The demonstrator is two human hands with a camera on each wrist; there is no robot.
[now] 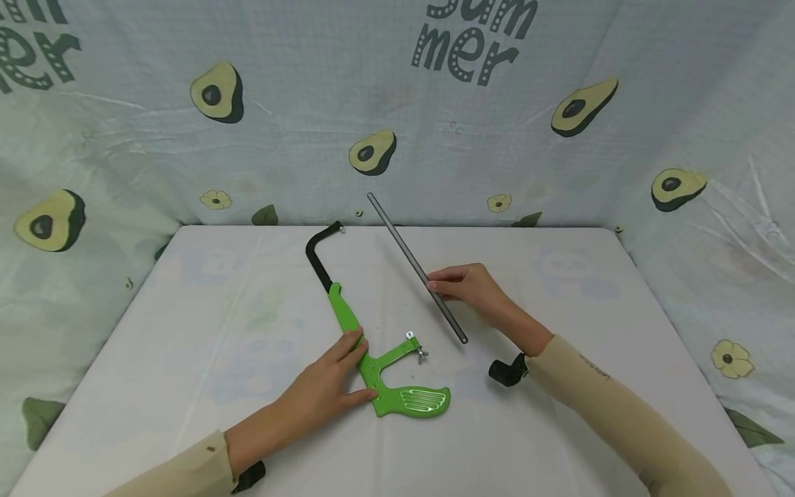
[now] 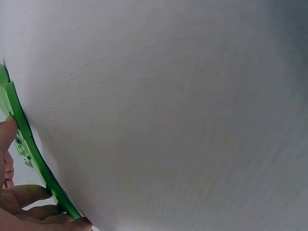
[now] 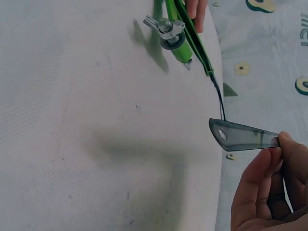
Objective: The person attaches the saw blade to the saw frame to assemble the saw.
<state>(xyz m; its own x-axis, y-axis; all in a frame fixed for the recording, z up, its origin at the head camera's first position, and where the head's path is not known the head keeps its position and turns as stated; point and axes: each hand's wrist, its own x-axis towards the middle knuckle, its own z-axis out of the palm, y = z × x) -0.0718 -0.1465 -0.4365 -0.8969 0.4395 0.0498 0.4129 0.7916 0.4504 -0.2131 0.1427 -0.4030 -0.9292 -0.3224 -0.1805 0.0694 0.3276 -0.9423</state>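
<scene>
A hacksaw frame (image 1: 371,373) with a bright green body and handle and a black curved front arm lies on the table, its handle toward the near side. My left hand (image 1: 323,383) grips the green body from the left, thumb near the handle and fingers farther up, as the left wrist view also shows along the green edge (image 2: 45,171). A grey hacksaw blade (image 1: 402,247) is pinched between thumb and fingers of my right hand (image 1: 472,290). It slants to the right of the frame, apart from it. In the right wrist view a hole shows near the blade's end (image 3: 245,136).
A metal wing nut (image 3: 168,31) sits on the frame's short green arm. The white-covered table (image 1: 248,345) meets a cloth backdrop (image 1: 298,83) printed with avocados at its far edge. A black wrist camera (image 1: 508,371) hangs beneath the right sleeve.
</scene>
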